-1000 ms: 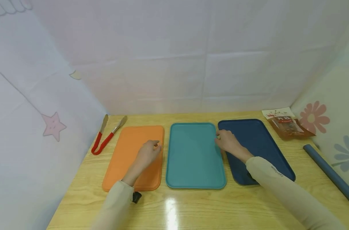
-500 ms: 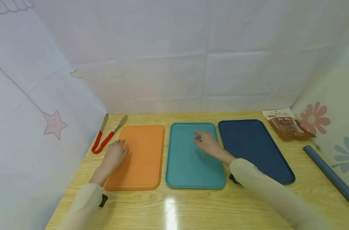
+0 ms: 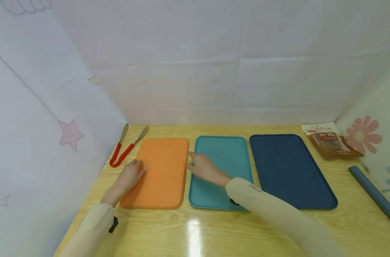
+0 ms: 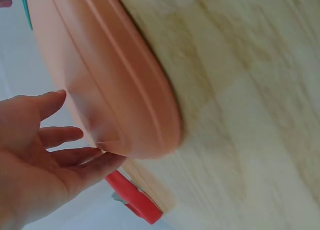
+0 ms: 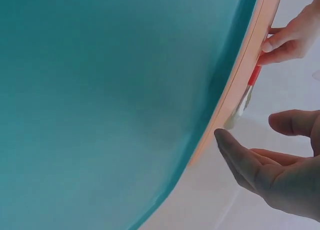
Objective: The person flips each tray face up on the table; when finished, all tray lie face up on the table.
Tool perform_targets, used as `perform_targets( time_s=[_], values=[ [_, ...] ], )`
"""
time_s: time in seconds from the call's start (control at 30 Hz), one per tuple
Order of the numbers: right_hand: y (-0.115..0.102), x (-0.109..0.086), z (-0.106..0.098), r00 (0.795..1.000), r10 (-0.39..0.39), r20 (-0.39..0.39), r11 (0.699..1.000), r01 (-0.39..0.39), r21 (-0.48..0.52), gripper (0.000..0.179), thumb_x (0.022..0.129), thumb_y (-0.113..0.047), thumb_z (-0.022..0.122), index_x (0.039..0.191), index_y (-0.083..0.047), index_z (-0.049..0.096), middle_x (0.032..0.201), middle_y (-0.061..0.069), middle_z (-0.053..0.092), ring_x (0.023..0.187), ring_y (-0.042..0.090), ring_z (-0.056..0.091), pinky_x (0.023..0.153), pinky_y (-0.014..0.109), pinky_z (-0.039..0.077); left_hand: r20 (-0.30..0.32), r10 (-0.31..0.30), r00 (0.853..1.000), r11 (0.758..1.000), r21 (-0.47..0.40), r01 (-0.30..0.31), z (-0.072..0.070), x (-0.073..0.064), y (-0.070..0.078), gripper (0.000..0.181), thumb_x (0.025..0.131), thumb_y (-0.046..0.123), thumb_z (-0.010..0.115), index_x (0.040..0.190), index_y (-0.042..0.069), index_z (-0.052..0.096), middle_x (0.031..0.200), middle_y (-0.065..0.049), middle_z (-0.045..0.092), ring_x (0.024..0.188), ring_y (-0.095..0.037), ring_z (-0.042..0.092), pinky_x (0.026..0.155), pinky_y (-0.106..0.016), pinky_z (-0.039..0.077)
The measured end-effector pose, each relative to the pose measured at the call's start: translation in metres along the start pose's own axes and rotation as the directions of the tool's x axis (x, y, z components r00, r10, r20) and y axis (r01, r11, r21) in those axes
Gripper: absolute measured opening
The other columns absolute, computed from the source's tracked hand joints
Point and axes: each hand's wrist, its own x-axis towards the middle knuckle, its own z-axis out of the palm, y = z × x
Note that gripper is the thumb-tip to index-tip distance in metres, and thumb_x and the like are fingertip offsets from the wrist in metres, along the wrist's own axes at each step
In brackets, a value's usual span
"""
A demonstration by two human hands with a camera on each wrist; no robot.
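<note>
A flat orange tray (image 3: 159, 171) with rounded corners lies left of a teal tray (image 3: 227, 157). My left hand (image 3: 128, 177) is at the orange tray's left edge, fingers loosely spread; in the left wrist view its fingertips (image 4: 112, 161) meet the rim. Over the teal tray's left side, my right hand (image 3: 204, 167) reaches to the orange tray's right edge with the index finger extended. Its thumb and fingers stand apart in the right wrist view, nothing between them. Right of the teal tray lies a navy tray (image 3: 288, 171).
Red-handled tongs (image 3: 125, 151) lie spread behind the orange tray's left side. At the back right rests a brown food packet (image 3: 331, 141), and a dark blue-grey roll (image 3: 375, 196) lies along the right. A fabric wall rises behind the wooden table (image 3: 156, 232).
My left hand has moved left from above the orange tray to its left edge. My right hand has crossed leftward from the navy tray's side, over the teal tray, to the orange tray's right edge.
</note>
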Motion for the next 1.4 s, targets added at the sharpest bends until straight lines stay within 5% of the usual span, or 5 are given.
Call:
perform_targets(
  time_s=[0.43,0.63,0.83,1.07,1.4],
  values=[
    [-0.023,0.026,0.031,0.997,0.049,0.061,0.996,-0.044,-0.073,0.046,0.099,-0.009,0.047,0.142,0.005,0.040,0.053,-0.001,0.043,0.037,0.009,0.030,0.037,0.021,0.028,0.066,0.016,0.998,1.000,0.008,-0.016,-0.007,0.002,-0.009,0.048,0.097,0.018,0.058,0.128,-0.018,0.049,0.124,-0.042,0.049,0.111,-0.055,0.051,0.095,-0.062,0.040],
    [-0.028,0.034,0.037,0.999,0.026,0.022,0.984,-0.022,-0.178,0.012,0.095,-0.004,0.049,0.097,0.002,0.058,0.063,0.003,0.043,0.043,0.011,0.034,0.039,0.021,0.029,0.078,0.019,0.997,0.999,0.024,-0.021,-0.009,0.006,-0.009,0.048,0.097,0.017,0.059,0.127,-0.019,0.049,0.119,-0.037,0.056,0.107,-0.050,0.056,0.092,-0.057,0.045],
    [-0.028,0.041,0.041,0.999,0.041,0.018,0.959,-0.034,-0.281,0.019,0.094,-0.005,0.050,0.075,-0.008,0.052,0.064,0.002,0.040,0.046,0.012,0.034,0.047,0.024,0.033,0.104,-0.004,0.995,1.000,0.007,0.004,-0.012,0.005,-0.007,0.049,0.097,0.017,0.058,0.128,-0.019,0.048,0.122,-0.036,0.055,0.109,-0.050,0.055,0.094,-0.058,0.043],
    [-0.028,0.037,0.049,0.992,0.120,0.034,0.961,-0.107,-0.255,0.037,0.096,-0.016,0.052,0.124,0.008,0.053,0.081,0.016,0.061,0.091,0.037,0.054,0.076,0.037,0.044,0.131,-0.032,0.991,0.999,-0.011,0.034,-0.013,0.004,-0.006,0.052,0.097,0.020,0.057,0.131,-0.018,0.047,0.125,-0.036,0.053,0.113,-0.053,0.051,0.097,-0.062,0.038],
    [-0.026,0.035,0.051,0.973,0.227,0.044,0.974,-0.226,-0.014,0.058,0.094,-0.021,0.056,0.146,-0.003,0.038,0.135,0.025,0.050,0.136,0.043,0.025,0.104,0.048,0.036,0.167,-0.079,0.983,0.995,-0.050,0.088,-0.013,0.007,-0.009,0.059,0.097,0.027,0.057,0.135,-0.015,0.044,0.131,-0.036,0.048,0.118,-0.059,0.042,0.097,-0.063,0.037]
  ],
)
